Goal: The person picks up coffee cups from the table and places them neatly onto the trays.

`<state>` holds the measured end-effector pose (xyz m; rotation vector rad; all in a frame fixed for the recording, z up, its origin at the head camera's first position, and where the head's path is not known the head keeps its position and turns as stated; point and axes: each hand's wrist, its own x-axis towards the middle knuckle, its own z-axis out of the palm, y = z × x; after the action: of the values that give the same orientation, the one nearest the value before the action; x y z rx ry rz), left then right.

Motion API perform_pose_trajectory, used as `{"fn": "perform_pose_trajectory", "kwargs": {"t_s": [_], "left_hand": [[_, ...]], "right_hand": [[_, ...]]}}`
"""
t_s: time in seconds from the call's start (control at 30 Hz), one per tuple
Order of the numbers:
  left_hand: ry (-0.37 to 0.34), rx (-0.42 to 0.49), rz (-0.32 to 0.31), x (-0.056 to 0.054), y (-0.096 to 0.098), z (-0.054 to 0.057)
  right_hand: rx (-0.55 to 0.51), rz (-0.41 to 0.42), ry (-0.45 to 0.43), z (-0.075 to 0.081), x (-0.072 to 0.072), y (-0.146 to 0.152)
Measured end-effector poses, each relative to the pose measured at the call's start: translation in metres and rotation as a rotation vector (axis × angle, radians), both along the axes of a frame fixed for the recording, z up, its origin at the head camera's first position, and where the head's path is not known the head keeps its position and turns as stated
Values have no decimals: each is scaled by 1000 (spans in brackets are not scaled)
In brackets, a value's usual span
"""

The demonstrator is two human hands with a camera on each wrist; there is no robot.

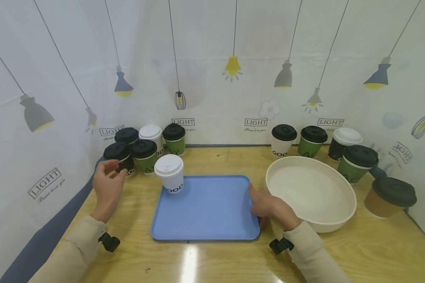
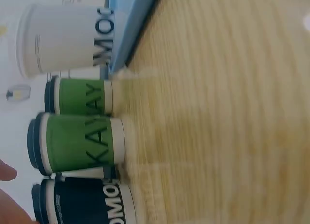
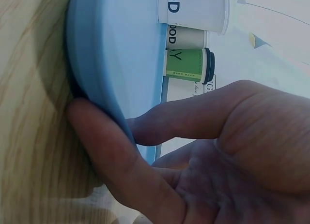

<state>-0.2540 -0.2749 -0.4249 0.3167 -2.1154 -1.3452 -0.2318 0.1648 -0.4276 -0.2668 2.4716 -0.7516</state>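
Observation:
A blue tray (image 1: 212, 212) lies on the wooden table, and a white cup with a white lid (image 1: 169, 175) stands on its far left corner. My right hand (image 1: 270, 204) grips the tray's right edge; in the right wrist view the rim (image 3: 92, 50) passes between the thumb and a finger. Over on the left, my left hand (image 1: 108, 190) is beside a black cup with a black lid (image 1: 118, 155), thumb and fingers apart. The left wrist view shows fingertips (image 2: 7, 171) near that black cup (image 2: 87, 202), holding nothing visible.
Behind the black cup are a green cup (image 1: 145, 155) and several others. A round cream bowl (image 1: 348, 204) sits right of the tray. Several lidded cups stand around it, among them a brown cup (image 1: 382, 200). A printed curtain (image 1: 212, 98) encloses the table.

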Motion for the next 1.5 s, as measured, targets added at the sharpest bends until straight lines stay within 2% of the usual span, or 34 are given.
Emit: {"fn": "perform_pose_trajectory", "kwargs": {"t_s": [0.1, 0.2, 0.33, 0.43, 0.53, 0.63, 0.8, 0.97, 1.07, 1.13, 1.37, 1.5], "left_hand": [[-47, 22, 33, -7, -15, 3], [-153, 75, 40, -19, -30, 2], [-305, 146, -41, -36, -46, -4], [-363, 158, -107, -47, -54, -9], [-362, 153, -155, -57, -58, -14], [-323, 142, -194, -67, -61, -19], [-286, 129, -216, -80, -65, -26], [-302, 102, -198, -81, -68, -30], [-314, 48, -197, -79, -68, -31], [-323, 45, -200, -78, -67, -31], [-324, 198, -166, -62, -58, -33], [-324, 237, -192, -48, -50, -29]], "right_hand": [[-6, -6, -13, -2, 1, 1], [-14, -10, -24, -3, 2, 0], [-14, -17, -20, -5, 4, -1], [-6, -18, -19, -6, 5, -1], [1, -11, -16, -6, 5, -1], [10, -4, -9, -6, 3, 0], [10, -18, -14, -5, 4, 1], [-15, -28, -22, -5, 6, 1], [6, -25, -12, -6, 7, 0], [24, -27, -2, -5, 8, 0], [40, -22, 29, -4, 7, 0], [34, -25, 17, -3, 4, 4]]}}
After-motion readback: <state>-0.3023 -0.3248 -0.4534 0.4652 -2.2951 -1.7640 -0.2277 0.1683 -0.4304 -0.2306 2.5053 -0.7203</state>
